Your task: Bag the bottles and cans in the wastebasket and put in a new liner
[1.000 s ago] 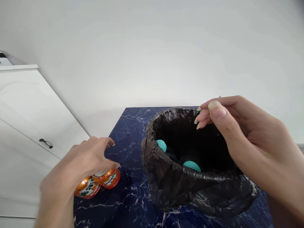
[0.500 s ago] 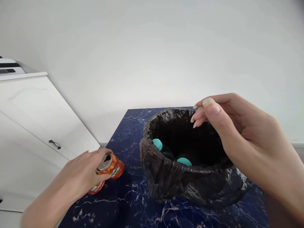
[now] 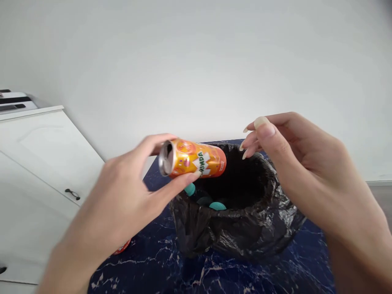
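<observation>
An orange Mirinda soda can point(image 3: 196, 160) lies sideways in my left hand point(image 3: 131, 183), thumb below and fingers behind it. Its opened top faces left, and its base is over the left part of a bin lined with a black bag point(image 3: 239, 241). My right hand point(image 3: 306, 163) hangs above the bin's right side, fingers curved and apart from the thumb, holding nothing. Inside the bin, at its near left, two turquoise caps show, one a round cap point(image 3: 218, 206) and one beside the can, a smaller cap point(image 3: 190, 189). The bin's depth is dark.
The bin stands on a dark blue marbled tabletop point(image 3: 153, 253). A red item point(image 3: 123, 247) shows partly behind my left forearm. White cabinets point(image 3: 45, 171) with dark handles stand at left, a white appliance point(image 3: 16, 101) on top. A pale wall point(image 3: 196, 73) rises behind.
My left hand has lifted the can off the tabletop, carried it right and turned it onto its side over the bin. My right hand has hardly moved.
</observation>
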`<state>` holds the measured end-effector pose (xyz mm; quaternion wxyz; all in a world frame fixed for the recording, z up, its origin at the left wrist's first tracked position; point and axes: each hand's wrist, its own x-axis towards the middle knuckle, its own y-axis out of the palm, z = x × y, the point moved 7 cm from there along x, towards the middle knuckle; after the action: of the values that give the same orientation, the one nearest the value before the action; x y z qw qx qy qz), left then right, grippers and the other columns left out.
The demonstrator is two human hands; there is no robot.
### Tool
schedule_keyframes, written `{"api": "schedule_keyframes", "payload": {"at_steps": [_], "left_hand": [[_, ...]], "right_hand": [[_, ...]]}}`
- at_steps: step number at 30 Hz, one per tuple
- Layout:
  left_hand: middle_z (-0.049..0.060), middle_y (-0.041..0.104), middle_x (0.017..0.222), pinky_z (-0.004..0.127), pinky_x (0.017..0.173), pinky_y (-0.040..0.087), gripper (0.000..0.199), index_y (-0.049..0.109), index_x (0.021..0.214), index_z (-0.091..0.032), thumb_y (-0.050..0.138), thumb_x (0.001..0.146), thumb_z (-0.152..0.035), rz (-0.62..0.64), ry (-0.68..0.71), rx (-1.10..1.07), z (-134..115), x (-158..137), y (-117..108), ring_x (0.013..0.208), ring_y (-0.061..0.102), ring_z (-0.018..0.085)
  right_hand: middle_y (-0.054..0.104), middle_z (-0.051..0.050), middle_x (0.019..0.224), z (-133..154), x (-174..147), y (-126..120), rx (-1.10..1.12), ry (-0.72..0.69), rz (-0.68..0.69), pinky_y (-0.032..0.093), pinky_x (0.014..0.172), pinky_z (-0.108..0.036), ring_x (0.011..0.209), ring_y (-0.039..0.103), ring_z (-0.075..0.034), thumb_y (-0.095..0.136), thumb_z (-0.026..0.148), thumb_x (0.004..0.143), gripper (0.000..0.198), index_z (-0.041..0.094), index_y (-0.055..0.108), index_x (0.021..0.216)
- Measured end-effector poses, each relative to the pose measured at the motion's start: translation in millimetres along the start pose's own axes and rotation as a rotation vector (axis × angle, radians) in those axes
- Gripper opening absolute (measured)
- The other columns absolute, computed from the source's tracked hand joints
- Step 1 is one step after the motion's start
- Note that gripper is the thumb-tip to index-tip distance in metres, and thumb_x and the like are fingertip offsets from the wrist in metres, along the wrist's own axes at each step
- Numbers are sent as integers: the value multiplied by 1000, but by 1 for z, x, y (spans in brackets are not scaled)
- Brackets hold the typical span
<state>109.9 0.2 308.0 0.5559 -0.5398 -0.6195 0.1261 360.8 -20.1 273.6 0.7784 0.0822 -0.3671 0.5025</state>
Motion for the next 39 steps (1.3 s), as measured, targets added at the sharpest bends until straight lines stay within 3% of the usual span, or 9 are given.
{"api": "schedule_keyframes", "payload": {"at_steps": [3,6,9,13,16,20,28,34,39], "left_hand": [[-3,79,127,38,89,62,52,70,134,-40,76,91,-67,203,119,80,-13,14,37,111,77,28],[-1,76,136,44,101,60,52,71,134,-39,76,90,-68,300,144,95,-12,22,59,123,72,31],[0,69,150,49,114,55,62,65,145,-39,75,91,-69,256,140,94,-9,23,60,138,64,33],[-2,66,154,49,118,52,58,62,147,-42,68,96,-69,85,55,107,3,11,37,141,62,33],[-2,69,149,48,119,51,51,66,141,-40,65,98,-66,-67,-62,128,27,-8,14,140,63,33],[3,69,147,55,120,47,48,65,139,-33,59,101,-62,-160,-260,259,84,-40,-7,137,64,36],[21,57,158,61,116,49,95,50,156,-19,54,88,-86,152,-575,370,205,-115,-6,147,53,48],[24,63,153,60,107,54,94,46,160,-19,54,91,-83,289,-622,305,242,-154,15,136,64,48],[22,67,150,61,109,54,78,51,153,-22,53,95,-73,218,-599,290,239,-152,12,137,64,48]], "right_hand": [[79,-5,104,0,2,-6,15,-13,-17,58,88,-40,114,75,-28,59,52,107,27,29,74,103],[79,-5,103,0,5,-9,28,-11,-14,59,87,-38,114,76,-27,61,52,106,28,28,74,101],[79,-5,102,-1,6,-10,38,-3,-7,59,87,-40,109,76,-29,61,60,105,34,29,73,99],[78,-4,99,-2,6,-7,28,-1,10,58,82,-40,100,76,-27,58,64,106,38,30,72,100],[78,-3,99,-4,5,-2,26,2,33,56,74,-38,93,75,-24,60,64,105,37,30,72,100],[77,-2,98,-5,2,5,38,6,57,56,74,-37,94,74,-23,62,64,104,36,29,72,104],[79,-6,102,-6,-5,16,-27,67,94,58,83,-45,101,75,-30,61,67,102,36,32,72,104],[79,-8,101,-6,-9,23,-29,64,113,58,76,-46,98,75,-34,66,65,98,35,32,73,105],[78,-8,99,-6,-10,24,-29,59,103,57,76,-46,97,74,-34,66,65,99,35,32,73,105]]}}
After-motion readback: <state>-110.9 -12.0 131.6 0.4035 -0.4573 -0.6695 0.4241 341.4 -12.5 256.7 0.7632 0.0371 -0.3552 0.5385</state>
